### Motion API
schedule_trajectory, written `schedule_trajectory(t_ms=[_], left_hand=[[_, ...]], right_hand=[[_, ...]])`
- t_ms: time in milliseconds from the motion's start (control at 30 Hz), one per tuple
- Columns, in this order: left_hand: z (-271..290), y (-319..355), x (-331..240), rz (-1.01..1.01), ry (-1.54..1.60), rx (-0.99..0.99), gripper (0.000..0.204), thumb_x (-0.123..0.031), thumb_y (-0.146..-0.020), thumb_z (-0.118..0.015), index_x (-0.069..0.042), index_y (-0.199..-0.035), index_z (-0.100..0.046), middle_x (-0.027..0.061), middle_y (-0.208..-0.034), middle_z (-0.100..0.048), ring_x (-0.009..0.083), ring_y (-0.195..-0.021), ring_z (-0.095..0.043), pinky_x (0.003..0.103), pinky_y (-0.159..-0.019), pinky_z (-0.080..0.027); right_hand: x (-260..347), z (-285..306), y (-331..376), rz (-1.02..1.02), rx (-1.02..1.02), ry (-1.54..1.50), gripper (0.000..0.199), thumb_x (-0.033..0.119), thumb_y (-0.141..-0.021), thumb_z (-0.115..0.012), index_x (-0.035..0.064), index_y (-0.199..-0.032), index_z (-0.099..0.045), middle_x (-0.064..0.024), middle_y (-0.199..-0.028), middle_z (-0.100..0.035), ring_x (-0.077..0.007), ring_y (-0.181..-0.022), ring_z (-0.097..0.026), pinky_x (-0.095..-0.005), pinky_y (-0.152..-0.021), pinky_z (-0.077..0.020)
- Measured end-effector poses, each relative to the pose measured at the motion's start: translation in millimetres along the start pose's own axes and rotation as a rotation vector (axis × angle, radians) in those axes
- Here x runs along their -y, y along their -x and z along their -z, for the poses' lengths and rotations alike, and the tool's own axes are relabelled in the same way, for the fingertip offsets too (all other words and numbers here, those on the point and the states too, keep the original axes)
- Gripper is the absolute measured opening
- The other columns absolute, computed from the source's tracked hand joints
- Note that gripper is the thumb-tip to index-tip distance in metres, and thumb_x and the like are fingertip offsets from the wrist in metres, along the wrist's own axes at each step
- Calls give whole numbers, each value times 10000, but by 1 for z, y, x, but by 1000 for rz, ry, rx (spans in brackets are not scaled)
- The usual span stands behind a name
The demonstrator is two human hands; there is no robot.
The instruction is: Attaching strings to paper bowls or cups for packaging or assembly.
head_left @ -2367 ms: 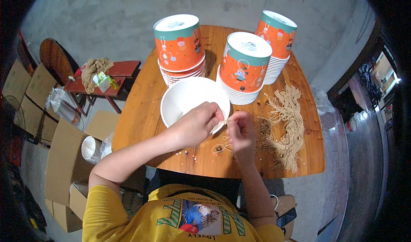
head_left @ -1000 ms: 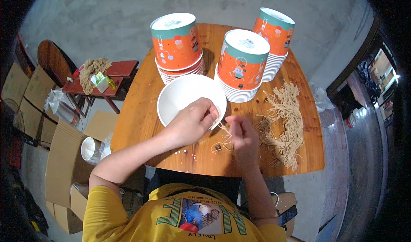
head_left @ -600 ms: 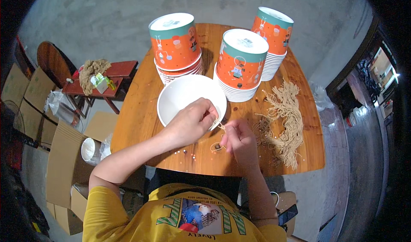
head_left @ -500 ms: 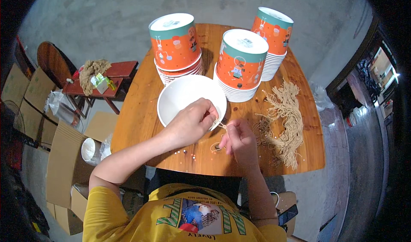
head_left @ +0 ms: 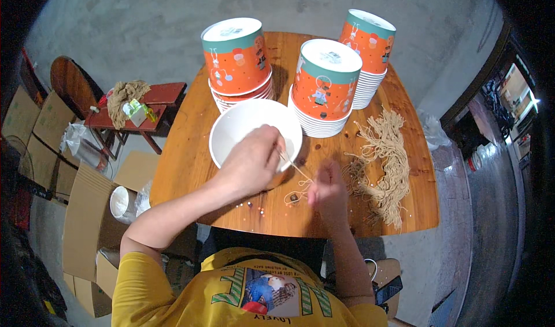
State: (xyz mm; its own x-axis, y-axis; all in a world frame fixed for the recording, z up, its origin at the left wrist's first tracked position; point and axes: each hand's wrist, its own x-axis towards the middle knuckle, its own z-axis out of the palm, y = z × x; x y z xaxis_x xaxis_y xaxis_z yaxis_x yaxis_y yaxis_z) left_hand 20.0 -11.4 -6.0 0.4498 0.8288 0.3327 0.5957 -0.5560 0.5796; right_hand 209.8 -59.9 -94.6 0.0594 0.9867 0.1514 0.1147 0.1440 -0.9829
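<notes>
A paper bucket [head_left: 236, 122] leans on the wooden table, its white inside turned up toward me. My left hand [head_left: 250, 156] is closed at the bucket's near right rim, gripping a beige cord [head_left: 299, 170]; whether its fingers also hold the rim is hidden. From there the cord runs taut down to my right hand [head_left: 329, 191], closed on its other part and slightly blurred. A loose loop of cord lies on the table around a small dark piece [head_left: 294, 197], just left of my right hand. On the right lies a heap of beige cords [head_left: 388, 165].
Upside-down stacks of orange and green paper buckets stand at the back left [head_left: 240, 61], middle [head_left: 325, 84] and back right [head_left: 370, 43]. Tiny beads [head_left: 248, 205] are scattered near the front edge. A red bench [head_left: 139, 119] and cardboard boxes [head_left: 87, 217] are at the left.
My hands have moved apart, stretching the cord between them; the right went slightly right and down, the left slightly up. The bucket has shifted a little left. The small dark piece shows more.
</notes>
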Motion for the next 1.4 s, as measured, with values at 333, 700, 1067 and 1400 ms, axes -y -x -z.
schedule_trajectory(t_ms=[333,700,1067,1400], left_hand=[[-4,2,1,18,78,28,111,-119,-925,-535,-10,-936,-524,143,-836,-569,271,-798,-577,363,-731,-462],[-3,2,4,-27,24,-14,107,-102,-905,-550,0,-911,-518,163,-860,-555,325,-859,-573,393,-749,-458],[18,20,-8,-22,-97,143,241,-208,-842,-650,-21,-911,-514,139,-776,-608,337,-787,-600,436,-705,-480],[35,35,5,-458,-327,29,106,-159,-849,-621,-78,-879,-560,54,-759,-538,249,-839,-562,390,-871,-386]], right_hand=[[37,-20,-1,-16,7,-118,238,190,-981,-435,39,-1150,-509,8,-698,-461,-69,-526,-451,-222,-473,-366],[24,-27,-13,457,-96,347,42,52,-872,-590,46,-903,-562,-126,-737,-584,-279,-645,-604,-360,-581,-466],[62,33,-6,140,176,579,125,113,-852,-619,20,-932,-599,-156,-807,-625,-335,-743,-631,-402,-658,-498],[71,4,-56,632,104,625,109,79,-907,-549,18,-869,-631,-119,-808,-604,-203,-747,-601,-336,-676,-475]])
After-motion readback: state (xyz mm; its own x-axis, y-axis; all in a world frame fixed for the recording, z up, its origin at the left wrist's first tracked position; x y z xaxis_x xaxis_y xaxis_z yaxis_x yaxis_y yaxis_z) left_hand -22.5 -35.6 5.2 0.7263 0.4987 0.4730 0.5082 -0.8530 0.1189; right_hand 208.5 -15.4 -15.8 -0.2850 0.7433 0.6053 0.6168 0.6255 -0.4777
